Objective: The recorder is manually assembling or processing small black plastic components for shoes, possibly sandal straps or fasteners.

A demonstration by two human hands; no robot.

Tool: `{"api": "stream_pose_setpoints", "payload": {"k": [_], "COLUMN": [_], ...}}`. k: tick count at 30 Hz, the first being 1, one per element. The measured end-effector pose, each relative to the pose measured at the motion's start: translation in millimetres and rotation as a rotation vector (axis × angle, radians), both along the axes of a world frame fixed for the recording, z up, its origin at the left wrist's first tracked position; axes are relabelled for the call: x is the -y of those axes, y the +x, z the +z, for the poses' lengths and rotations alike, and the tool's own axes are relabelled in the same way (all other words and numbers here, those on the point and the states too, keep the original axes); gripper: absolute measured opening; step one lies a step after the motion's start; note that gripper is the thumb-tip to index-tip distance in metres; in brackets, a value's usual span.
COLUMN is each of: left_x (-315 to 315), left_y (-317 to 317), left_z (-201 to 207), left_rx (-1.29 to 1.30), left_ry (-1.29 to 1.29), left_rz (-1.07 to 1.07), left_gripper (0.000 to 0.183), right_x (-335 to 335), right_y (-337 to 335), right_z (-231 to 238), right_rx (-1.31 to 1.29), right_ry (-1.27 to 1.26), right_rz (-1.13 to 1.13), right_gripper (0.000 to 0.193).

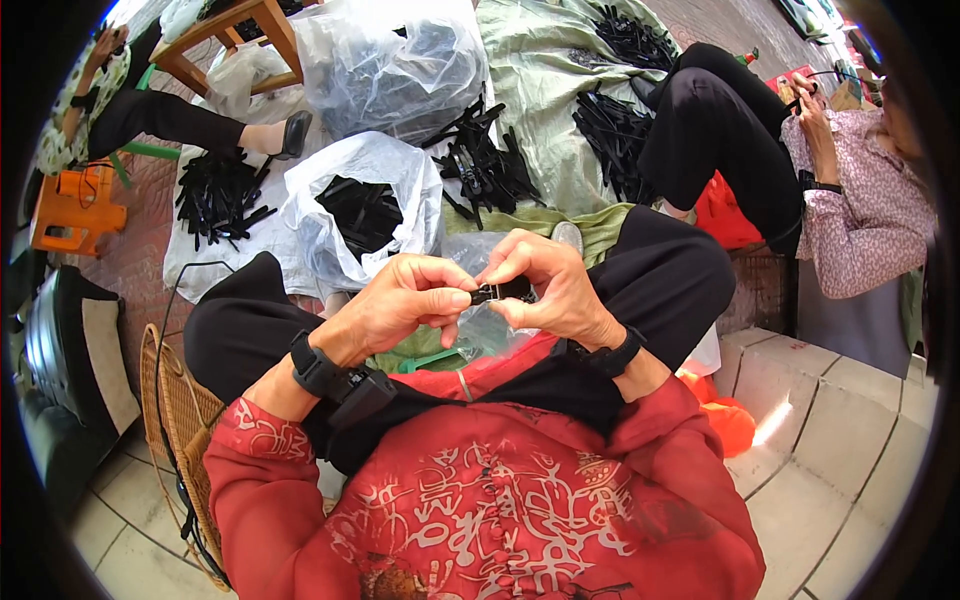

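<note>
Left co-worker: a person's leg in black (185,118) reaches in at the far left corner of the white ground sheet (190,262).
Left pile: thin black strips (222,195) lie heaped near that sheet's left edge.
Plastic bag: a translucent white bag (418,185) with its mouth spread stands right of the heap, more black strips inside.
Your left hand: your left hand (410,292) comes in from the lower left, forearm slanting up and rightward, back of the hand upward; thumb and index finger pinch the left end of the strap.
Black strap: the small black strap (492,293) with its metal buckle is held in the air above your lap, between both hands. Its long axis runs left to right, nearly level, one end toward each hand.
Your right hand: your right hand (550,287) mirrors it from the lower right, fingers bent, thumb below and index above, gripping the strap's right end, partly hidden.
Right pile: black strips (615,145) lie near the right edge of the green ground sheet (545,90).
Right co-worker: a person in a patterned shirt (860,235) sits beyond that edge.
</note>
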State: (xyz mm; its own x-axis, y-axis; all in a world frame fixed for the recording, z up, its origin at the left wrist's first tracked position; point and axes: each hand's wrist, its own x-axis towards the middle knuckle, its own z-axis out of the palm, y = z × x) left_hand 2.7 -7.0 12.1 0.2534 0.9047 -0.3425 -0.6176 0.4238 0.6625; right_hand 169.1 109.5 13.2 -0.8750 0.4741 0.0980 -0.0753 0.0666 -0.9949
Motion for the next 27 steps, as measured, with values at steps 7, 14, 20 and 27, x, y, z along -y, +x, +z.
{"api": "stream_pose_setpoints", "payload": {"k": [7, 14, 20, 27], "left_x": [1, 5, 7, 7], "left_y": [-1, -5, -3, 5], "left_z": [4, 2, 0, 3], "left_rx": [-0.115, -0.021, 0.073, 0.106], "left_ry": [0.027, 0.031, 0.015, -0.086], "left_rz": [0.007, -0.034, -0.013, 0.065], "left_gripper": [0.012, 0.010, 0.010, 0.010], "right_x": [-5, 1, 0, -4], "right_y": [0, -2, -2, -3], "right_z": [2, 3, 4, 11], "right_rx": [-0.031, -0.038, -0.057, -0.071], "right_ry": [0.080, -0.036, 0.019, 0.363], "right_rz": [0.016, 0.026, 0.050, 0.053], "right_gripper": [0.019, 0.020, 0.020, 0.020]}}
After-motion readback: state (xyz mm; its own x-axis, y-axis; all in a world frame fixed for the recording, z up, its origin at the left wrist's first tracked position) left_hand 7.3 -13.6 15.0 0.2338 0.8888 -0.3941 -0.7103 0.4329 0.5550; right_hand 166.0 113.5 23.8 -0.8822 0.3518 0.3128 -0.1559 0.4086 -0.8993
